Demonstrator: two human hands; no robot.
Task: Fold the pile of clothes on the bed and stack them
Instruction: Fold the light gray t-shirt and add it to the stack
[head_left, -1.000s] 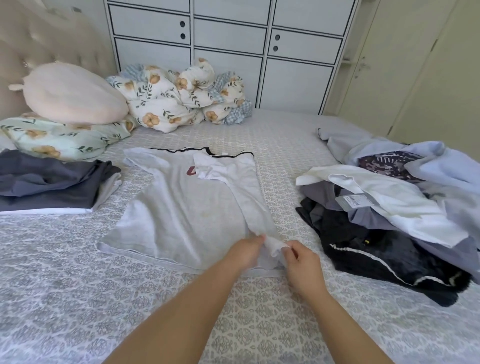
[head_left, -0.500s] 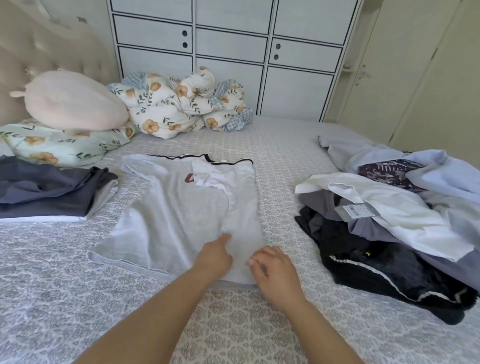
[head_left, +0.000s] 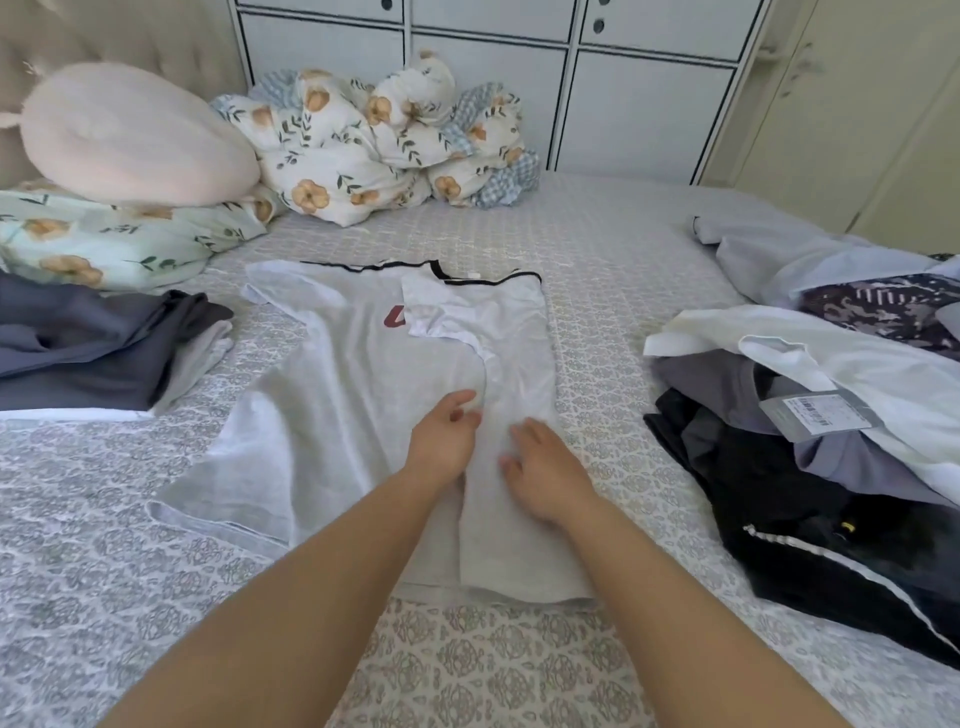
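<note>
One garment in work: a light grey cotton T-shirt with black neck trim and a red chest mark, spread flat at the middle of the bed with the grey patterned cover, neck away from the person.

Fold state: right side panel and its white-lined sleeve lie turned inward over the body; left sleeve and left side lie unfolded, spread toward the left.

Left hand: on the shirt beside the inner edge of the folded panel, fingers loosely bent, gripping nothing that can be seen.

Right hand: laid on the folded panel near the hem end, fingers spread and relaxed, pressing the cloth, nothing held.

Step in hand, as judged: smoothing the first lengthwise fold.

Next move, as judged: take the left edge at sleeve and hem, bring it across to match the right panel, then fold hem to neck.

Folded stack of dark blue-grey and pale garments: at the left of the bed, well apart from the shirt; the likely destination.

Unfolded pile of white, lilac-grey and black clothes: at the right, a paper tag showing. Much of the task remains.
</note>
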